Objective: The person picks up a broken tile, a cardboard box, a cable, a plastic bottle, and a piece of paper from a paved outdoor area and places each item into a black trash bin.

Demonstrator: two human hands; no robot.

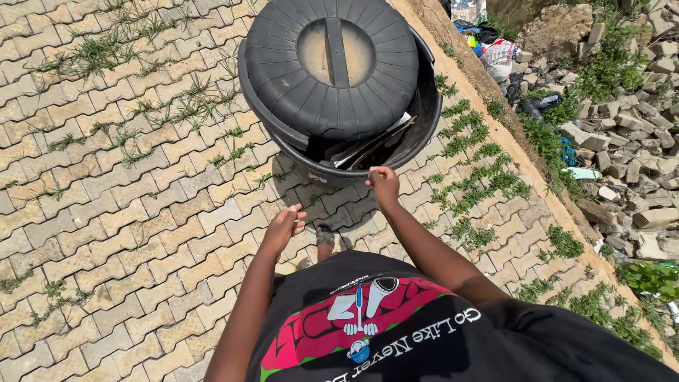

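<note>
A large black round bin (424, 127) stands on the paving in front of me. Its black ribbed lid (332, 64) lies tilted across the opening, leaving a gap at the near right where paper and cardboard scraps (371, 145) show. My right hand (384, 184) is at the bin's near rim, fingers curled, with nothing visibly in it. My left hand (284, 225) hangs lower and to the left, away from the bin, fingers loosely apart and empty. One foot (325, 237) shows on the paving below.
Interlocking paving blocks (106, 226) with weeds in the joints cover the ground. To the right runs a sandy kerb (509, 134), beyond it rubble blocks (636, 134), bags of litter (495, 49) and green plants.
</note>
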